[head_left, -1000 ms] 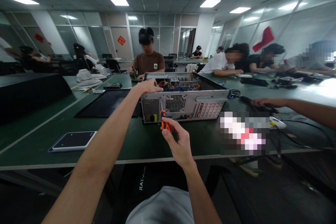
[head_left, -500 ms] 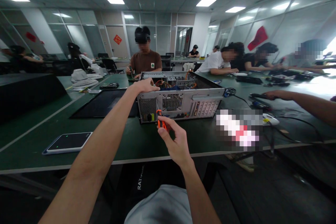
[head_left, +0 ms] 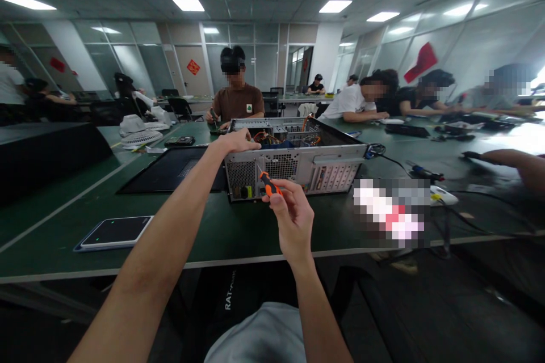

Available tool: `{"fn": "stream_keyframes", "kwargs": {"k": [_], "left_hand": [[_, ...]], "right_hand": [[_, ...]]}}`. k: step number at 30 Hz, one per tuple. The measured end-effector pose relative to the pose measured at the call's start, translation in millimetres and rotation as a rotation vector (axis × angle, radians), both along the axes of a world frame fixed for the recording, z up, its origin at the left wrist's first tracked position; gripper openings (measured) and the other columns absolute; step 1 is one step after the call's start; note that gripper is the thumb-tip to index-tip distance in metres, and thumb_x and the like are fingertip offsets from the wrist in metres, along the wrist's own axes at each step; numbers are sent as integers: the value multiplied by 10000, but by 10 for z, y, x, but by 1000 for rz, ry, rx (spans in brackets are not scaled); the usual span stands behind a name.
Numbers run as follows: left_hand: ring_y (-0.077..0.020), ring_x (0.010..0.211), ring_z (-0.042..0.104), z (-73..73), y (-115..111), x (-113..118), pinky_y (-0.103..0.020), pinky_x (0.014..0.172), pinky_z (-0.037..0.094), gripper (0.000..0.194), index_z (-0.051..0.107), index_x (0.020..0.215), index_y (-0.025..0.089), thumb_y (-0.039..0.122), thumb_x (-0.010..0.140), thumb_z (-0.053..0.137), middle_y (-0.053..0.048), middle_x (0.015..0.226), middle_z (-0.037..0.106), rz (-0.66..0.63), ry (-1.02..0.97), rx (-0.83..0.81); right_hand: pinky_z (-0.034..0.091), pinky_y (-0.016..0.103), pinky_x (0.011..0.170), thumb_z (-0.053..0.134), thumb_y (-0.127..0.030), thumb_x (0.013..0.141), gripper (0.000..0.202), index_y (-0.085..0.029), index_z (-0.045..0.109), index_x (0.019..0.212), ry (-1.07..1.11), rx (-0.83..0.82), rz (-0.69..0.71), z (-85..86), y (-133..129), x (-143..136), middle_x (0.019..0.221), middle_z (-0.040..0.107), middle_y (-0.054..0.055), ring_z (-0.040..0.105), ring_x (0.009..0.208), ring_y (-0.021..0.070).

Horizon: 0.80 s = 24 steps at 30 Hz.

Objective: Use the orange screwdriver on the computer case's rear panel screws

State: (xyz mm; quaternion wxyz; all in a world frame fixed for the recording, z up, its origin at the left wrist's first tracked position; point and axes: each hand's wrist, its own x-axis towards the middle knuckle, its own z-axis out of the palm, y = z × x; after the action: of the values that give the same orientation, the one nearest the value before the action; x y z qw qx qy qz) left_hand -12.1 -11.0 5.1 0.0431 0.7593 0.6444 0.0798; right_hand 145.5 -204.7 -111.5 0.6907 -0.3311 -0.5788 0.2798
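An open computer case [head_left: 298, 161] lies on the green table, its rear panel facing me and wires showing inside. My left hand [head_left: 239, 142] rests on the top edge at the case's left corner, its fingers reaching over the rim; what they grip, if anything, is hidden. An orange and black screwdriver [head_left: 269, 182] is held in my right hand [head_left: 292, 207], in front of the rear panel. Its tip points up and left at the panel beside the left vent; contact is too small to tell.
Left of the case lies a black side panel [head_left: 170, 170], with a tablet-like device [head_left: 117, 231] nearer me. White fans [head_left: 140, 137] stand behind. A power strip [head_left: 443, 195] with cables and a blurred patch are at right. A person [head_left: 238, 99] sits opposite.
My right hand has shifted slightly right and down, and the screwdriver now tilts more to the left. The other person's hand at right has drawn back rightward. My left hand stays on the case.
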Motion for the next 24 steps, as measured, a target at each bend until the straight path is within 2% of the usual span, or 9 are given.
{"fn": "stream_keyframes", "kwargs": {"k": [6,16,24], "left_hand": [[-357,1298,588,-16,18,-4,-441,1055,452,787,545,1341,231,795,792,554,-156,1462,595,-5,-9,10],[-334,1272,605,-38,62,-36,-422,1037,464,783,557,1314,257,821,770,546,-129,1436,619,-34,-25,20],[-345,1286,596,-19,24,-11,-443,1052,453,756,552,1331,234,774,801,565,-157,1462,596,-16,-17,11]], "right_hand": [[488,294,705,638,-485,953,311,-239,656,1143,-16,11,-3,2,-10,-8,841,694,3,642,748,158],[488,297,699,657,-507,935,334,-234,651,1127,-23,7,7,6,11,-28,862,704,4,667,757,160],[495,293,712,673,-480,933,312,-237,661,1128,-28,6,3,26,26,-35,848,695,-1,650,762,154]]}}
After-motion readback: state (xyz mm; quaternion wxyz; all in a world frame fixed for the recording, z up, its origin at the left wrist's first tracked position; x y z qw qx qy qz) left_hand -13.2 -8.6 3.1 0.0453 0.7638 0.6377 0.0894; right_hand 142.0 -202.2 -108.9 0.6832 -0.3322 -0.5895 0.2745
